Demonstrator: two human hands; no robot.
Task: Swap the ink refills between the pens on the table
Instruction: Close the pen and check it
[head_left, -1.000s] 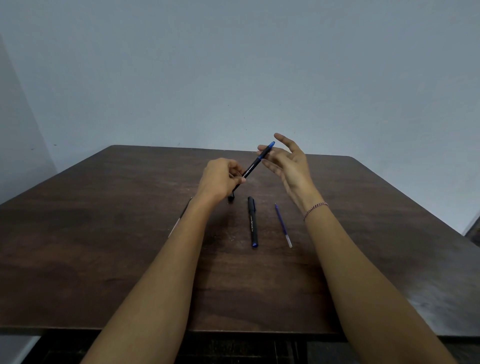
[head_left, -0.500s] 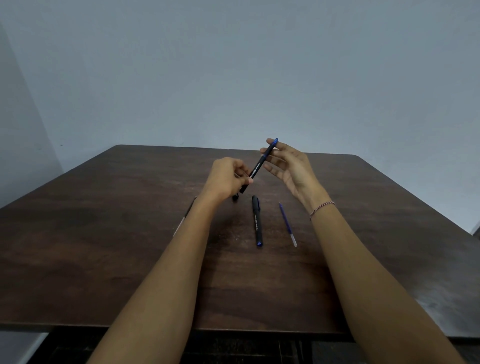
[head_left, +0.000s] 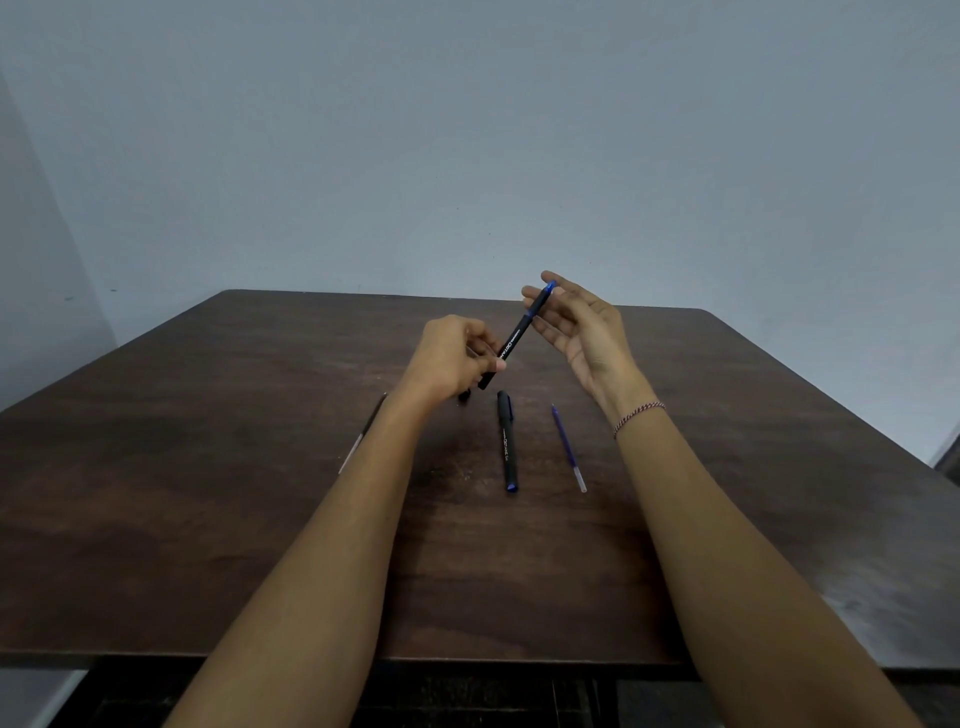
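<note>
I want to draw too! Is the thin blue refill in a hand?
No, the blue refill lies on the table, right of the black pen, with nothing holding it.

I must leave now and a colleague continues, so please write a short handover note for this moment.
Left hand grips the lower end of a black plastic pen with a blue end, tilted above the brown wooden table. Right hand open, fingers touching its upper end.
On the table: second black pen, thin blue refill to its right, dark refill beside the left forearm.
Done: both refills seem out.
Left: insert them swapped, close the pens.
</note>
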